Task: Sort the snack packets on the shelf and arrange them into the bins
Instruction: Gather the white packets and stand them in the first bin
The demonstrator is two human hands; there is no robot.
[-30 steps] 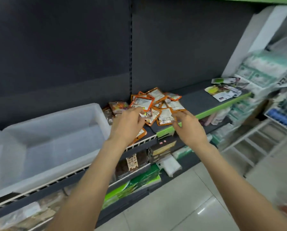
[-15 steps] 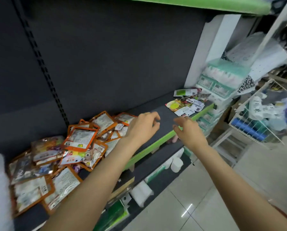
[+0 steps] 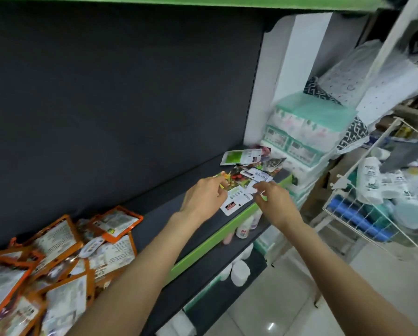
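Observation:
A small heap of mixed snack packets lies at the right end of the dark shelf (image 3: pixel 154 214): a green and white packet (image 3: pixel 241 156), a colourful packet (image 3: pixel 237 179) and white packets (image 3: pixel 235 201). My left hand (image 3: pixel 203 198) reaches over the heap's left side, its curled fingers pinching the edge of the colourful packet. My right hand (image 3: pixel 274 201) is at the heap's front right, with thumb and forefinger pinching a white packet (image 3: pixel 257 187). A big pile of orange-edged packets (image 3: pixel 57 260) lies at the shelf's left end.
The shelf has a green front lip (image 3: pixel 210 241) and a dark back panel. Bottles stand on the lower shelf (image 3: pixel 245 229). Stacked tissue packs (image 3: pixel 307 132) sit just right of the shelf end. A white wire rack (image 3: pixel 363 212) with goods stands on the tiled floor at right.
The view swung right, away from the clear bin and the orange packets. Both hands travelled along the shelf to the heap at its right end and closed on packets there.

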